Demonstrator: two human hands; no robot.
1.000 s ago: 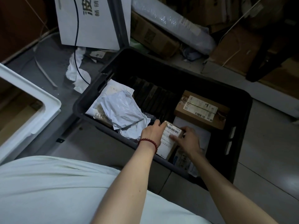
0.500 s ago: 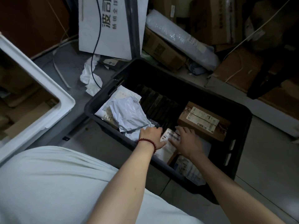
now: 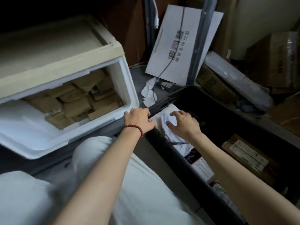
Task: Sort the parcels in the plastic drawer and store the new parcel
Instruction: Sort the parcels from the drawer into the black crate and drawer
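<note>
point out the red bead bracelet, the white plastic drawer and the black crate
red bead bracelet (image 3: 135, 128): head view, beads on the left wrist
white plastic drawer (image 3: 129, 88): head view, its right wall
black crate (image 3: 164, 103): head view, near-left rim

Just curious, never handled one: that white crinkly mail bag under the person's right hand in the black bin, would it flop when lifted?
Probably floppy: the white mail bag is creased and crumpled, sagging against the black bin wall. It looks thin and likely light, though its contents are hidden. The plastic film may be a bit slippery under the right hand, which lies flat on it.
</note>
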